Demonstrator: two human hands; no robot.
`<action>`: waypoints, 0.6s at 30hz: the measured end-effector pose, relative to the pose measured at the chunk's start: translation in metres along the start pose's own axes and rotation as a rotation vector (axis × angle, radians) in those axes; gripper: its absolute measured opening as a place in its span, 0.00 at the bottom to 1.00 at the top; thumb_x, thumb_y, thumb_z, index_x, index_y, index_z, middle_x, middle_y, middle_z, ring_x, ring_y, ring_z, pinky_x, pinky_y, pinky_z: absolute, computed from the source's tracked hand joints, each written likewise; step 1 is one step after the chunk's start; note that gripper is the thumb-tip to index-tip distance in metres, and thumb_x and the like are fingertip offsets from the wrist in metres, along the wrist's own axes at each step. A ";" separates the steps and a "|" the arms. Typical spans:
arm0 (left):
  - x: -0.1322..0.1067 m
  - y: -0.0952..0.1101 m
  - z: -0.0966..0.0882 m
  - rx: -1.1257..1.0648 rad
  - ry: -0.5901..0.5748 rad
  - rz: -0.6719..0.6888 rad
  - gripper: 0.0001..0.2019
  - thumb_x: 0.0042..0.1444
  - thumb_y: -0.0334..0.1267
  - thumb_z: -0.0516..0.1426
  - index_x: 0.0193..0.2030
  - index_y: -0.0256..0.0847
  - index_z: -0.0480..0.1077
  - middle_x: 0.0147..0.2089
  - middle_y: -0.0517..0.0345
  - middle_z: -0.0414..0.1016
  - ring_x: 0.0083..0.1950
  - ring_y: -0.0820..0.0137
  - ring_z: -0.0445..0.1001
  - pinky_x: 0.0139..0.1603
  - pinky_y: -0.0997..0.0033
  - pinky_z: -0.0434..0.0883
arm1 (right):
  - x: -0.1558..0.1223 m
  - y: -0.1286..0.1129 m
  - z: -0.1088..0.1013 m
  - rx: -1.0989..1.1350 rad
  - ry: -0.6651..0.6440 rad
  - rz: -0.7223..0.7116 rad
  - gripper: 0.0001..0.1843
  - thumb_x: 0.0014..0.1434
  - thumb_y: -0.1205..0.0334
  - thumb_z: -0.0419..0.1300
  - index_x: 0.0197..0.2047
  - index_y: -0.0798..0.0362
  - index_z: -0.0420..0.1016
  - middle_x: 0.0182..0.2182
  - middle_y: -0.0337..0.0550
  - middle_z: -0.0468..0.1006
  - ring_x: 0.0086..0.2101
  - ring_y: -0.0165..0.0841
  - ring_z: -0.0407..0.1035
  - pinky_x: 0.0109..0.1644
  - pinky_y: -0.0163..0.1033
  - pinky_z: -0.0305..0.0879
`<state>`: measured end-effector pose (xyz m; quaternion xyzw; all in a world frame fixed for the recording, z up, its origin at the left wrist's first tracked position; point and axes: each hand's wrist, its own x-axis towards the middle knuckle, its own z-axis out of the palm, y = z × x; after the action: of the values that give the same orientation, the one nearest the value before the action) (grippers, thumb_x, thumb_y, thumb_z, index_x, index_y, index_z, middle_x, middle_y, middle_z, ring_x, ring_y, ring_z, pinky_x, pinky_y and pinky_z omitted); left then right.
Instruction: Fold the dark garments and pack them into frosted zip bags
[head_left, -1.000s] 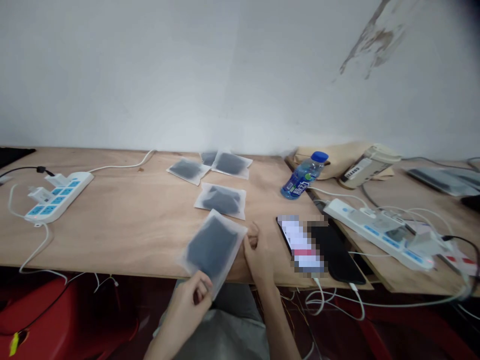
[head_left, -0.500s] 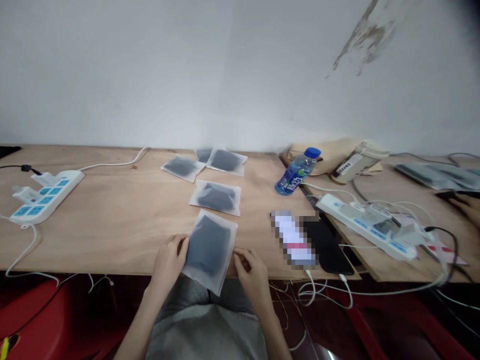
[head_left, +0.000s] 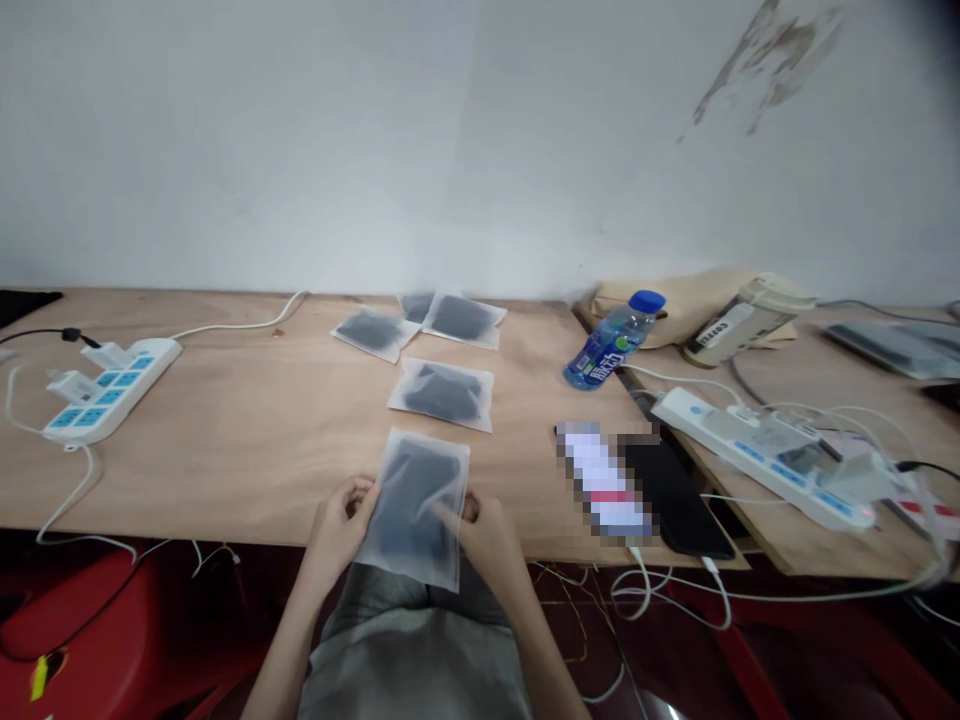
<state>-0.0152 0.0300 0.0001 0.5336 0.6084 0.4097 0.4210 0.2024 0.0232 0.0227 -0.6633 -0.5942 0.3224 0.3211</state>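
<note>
A frosted plastic bag (head_left: 415, 500) with something dark and soft-looking inside is held between my hands at the table's front edge. Its lower end overhangs my lap. My left hand (head_left: 343, 520) pinches the left side, thumb on top and fingers curled. On the right side, my right hand (head_left: 486, 535) grips the bag with a finger or thumb lying across its face, slightly blurred. Just beyond lies a similar frosted bag (head_left: 442, 392). Farther back are more such bags, one at the left (head_left: 375, 331) and one at the right (head_left: 465, 318) partly covering another (head_left: 415, 305).
To the right are a screen-lit phone (head_left: 600, 480), a black phone (head_left: 679, 500), a blue-capped bottle (head_left: 615, 340), a coffee cup (head_left: 746, 322) and a power strip (head_left: 765, 458) with cables. Another power strip (head_left: 112, 390) lies left. A wall (head_left: 300, 150) stands behind the table.
The bag has turned slightly between my hands. My right hand has moved from beside its right edge onto the bag. The camera view has shifted a little to the left.
</note>
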 end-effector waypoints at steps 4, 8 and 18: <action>0.002 -0.003 -0.001 0.091 0.106 0.027 0.16 0.57 0.52 0.55 0.35 0.40 0.73 0.35 0.53 0.80 0.38 0.63 0.79 0.38 0.68 0.72 | 0.004 -0.003 0.009 0.073 -0.088 -0.016 0.16 0.51 0.50 0.61 0.20 0.52 0.69 0.14 0.32 0.60 0.19 0.27 0.54 0.23 0.33 0.46; 0.010 -0.011 -0.028 0.281 0.278 0.032 0.16 0.58 0.51 0.52 0.38 0.41 0.72 0.36 0.51 0.80 0.38 0.61 0.79 0.39 0.66 0.72 | 0.009 0.013 0.008 0.192 -0.016 0.007 0.14 0.51 0.50 0.60 0.25 0.54 0.72 0.14 0.31 0.59 0.19 0.28 0.55 0.24 0.33 0.50; 0.018 -0.027 -0.121 0.681 0.676 -0.004 0.23 0.59 0.51 0.51 0.52 0.34 0.68 0.46 0.42 0.75 0.47 0.54 0.74 0.49 0.53 0.70 | 0.012 0.029 -0.028 0.212 0.216 -0.002 0.25 0.55 0.39 0.59 0.33 0.56 0.76 0.18 0.36 0.66 0.22 0.31 0.61 0.26 0.35 0.59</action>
<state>-0.1392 0.0390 0.0106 0.4770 0.8118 0.3368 0.0017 0.2433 0.0314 0.0148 -0.6558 -0.5194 0.3097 0.4518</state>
